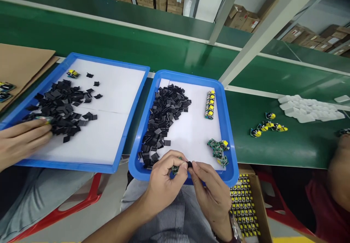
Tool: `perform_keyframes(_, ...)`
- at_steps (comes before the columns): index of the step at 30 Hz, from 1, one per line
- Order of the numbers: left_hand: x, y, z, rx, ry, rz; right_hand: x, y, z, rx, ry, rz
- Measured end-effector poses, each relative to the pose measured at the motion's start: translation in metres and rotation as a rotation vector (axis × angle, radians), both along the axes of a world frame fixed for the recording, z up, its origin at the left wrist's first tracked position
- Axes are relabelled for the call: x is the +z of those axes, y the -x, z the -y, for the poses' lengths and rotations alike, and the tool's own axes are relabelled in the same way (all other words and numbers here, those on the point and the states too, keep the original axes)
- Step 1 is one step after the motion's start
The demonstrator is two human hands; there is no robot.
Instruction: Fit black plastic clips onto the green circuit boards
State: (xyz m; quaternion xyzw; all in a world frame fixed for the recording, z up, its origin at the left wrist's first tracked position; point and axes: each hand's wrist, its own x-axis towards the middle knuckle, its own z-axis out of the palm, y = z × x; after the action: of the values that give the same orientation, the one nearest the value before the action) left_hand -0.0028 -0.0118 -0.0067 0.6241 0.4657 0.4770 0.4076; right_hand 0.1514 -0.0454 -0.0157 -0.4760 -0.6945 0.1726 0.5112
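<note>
Over the front edge of the blue tray (231,155), my left hand (165,177) pinches a small green circuit board (175,169). With thumb and fingertips my right hand (210,188) grips a small black piece (189,164), which meets the board's end between both hands. Much of the board is hidden by my left fingers. Inside the tray, a heap of flat black pieces (166,108) covers the left side. A neat row of boards with yellow parts (210,105) stands at the upper right, and several loose green boards (218,149) lie below it.
A second blue tray (133,106) with black pieces stands at left, where another person's hand (24,141) works. To the right lie yellow-topped boards (269,125) and white plastic pieces (308,108). A carton of boards (244,206) sits below the bench. A slanted post (246,57) rises behind.
</note>
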Motion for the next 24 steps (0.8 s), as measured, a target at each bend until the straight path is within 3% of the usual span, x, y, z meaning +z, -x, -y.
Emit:
perform_keyframes(8, -0.002, 0.000, 0.002, -0.029, -0.021, 0.001, -0.003, -0.002, -0.001, -0.006, 0.000, 0.102)
perform_keyframes(19, 0.001, 0.001, 0.002, -0.065, -0.041, 0.034, -0.001, -0.002, -0.001, -0.006, 0.012, -0.088)
perform_keyframes(21, 0.002, 0.003, 0.002, -0.071, -0.046, 0.024, 0.003, -0.007, -0.002, 0.042, 0.124, -0.172)
perform_keyframes(24, 0.003, 0.007, -0.001, -0.177, -0.033, 0.007, 0.009, -0.020, -0.005, 0.193, 0.453, -0.418)
